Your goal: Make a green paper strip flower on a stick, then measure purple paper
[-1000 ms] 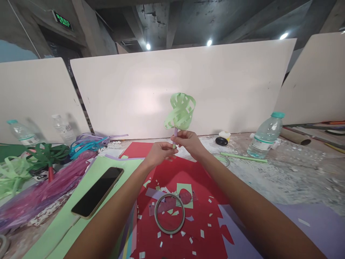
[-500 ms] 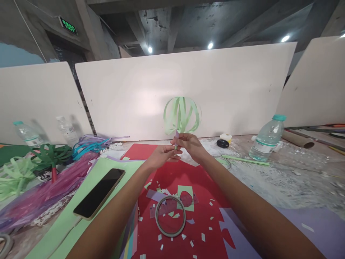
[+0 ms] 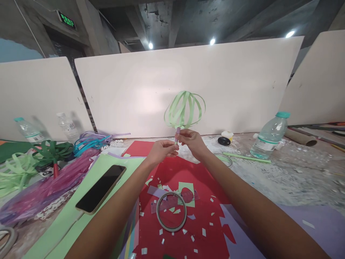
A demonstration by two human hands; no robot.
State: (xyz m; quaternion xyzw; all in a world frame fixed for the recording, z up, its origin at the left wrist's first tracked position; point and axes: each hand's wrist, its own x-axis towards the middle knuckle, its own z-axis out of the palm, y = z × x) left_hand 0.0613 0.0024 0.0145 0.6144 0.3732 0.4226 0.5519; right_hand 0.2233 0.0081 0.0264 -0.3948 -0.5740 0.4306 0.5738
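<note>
Both my hands hold up a paper craft [image 3: 185, 109]: a ball of looped light-green paper strips on a short lilac stem [image 3: 177, 133]. My right hand [image 3: 192, 142] pinches the stem just under the green loops. My left hand [image 3: 161, 150] pinches the stem's lower end from the left. The craft stands upright above a red paper sheet [image 3: 185, 172], in front of a white board. A ring of tape [image 3: 171, 210] lies on the red sheet below my arms, among small paper scraps.
A black phone [image 3: 101, 189] lies on light-green paper at left. Purple, blue and green paper strips [image 3: 48, 169] and two water bottles sit further left. Another water bottle [image 3: 268, 136], a yellow-black tape dispenser [image 3: 223, 138] and a cardboard tube [image 3: 298, 137] stand at right. White boards wall the back.
The green loops have turned on the stem and opened from a twisted clump into a rounded cage. Both hands stayed pinched on the stem, shifting slightly up and right.
</note>
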